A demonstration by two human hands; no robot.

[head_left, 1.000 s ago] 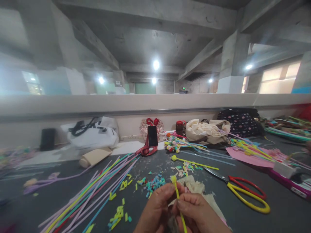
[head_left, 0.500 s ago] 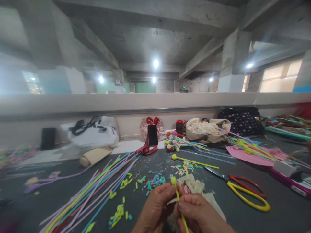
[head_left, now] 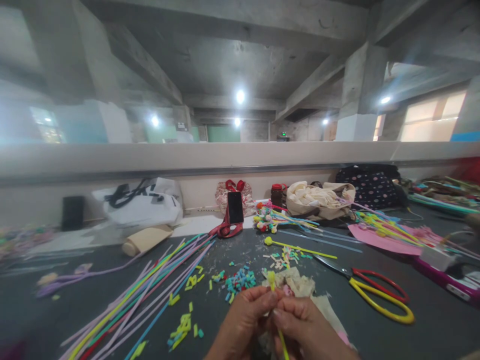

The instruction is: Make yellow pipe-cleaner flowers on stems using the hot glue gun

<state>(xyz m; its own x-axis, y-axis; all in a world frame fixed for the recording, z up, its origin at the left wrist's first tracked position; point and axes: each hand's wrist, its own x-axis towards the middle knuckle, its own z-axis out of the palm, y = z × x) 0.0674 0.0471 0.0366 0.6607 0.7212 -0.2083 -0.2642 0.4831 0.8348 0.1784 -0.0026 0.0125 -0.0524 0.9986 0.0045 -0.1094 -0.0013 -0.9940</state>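
Note:
Between both hands, at the bottom centre of the head view, is a yellow fuzzy stem with a rounded head (head_left: 271, 278), like a pipe-cleaner flower. My left hand (head_left: 245, 320) pinches it just beneath the head. My right hand (head_left: 300, 320) grips the stem slightly lower, thumb and fingers closed round it. The two hands touch, and part of the stem is hidden by the fingers. Just beyond them lies a crumpled pale cloth (head_left: 300, 282). A finished-looking yellow stem (head_left: 300, 247) with a similar round head rests on the dark table.
Scissors (head_left: 380, 295) with red and yellow handles lie to the right. Long coloured stems (head_left: 146, 295) fan out on the left, near cut yellow pieces (head_left: 183, 325) and blue bits (head_left: 240, 280). A phone (head_left: 235, 207) leans at the back, near a lidded bottle (head_left: 277, 196).
My hands have drawn closer together, and the right fingers now meet the left ones below the yellow head. The head has shifted slightly right. The table things stay put.

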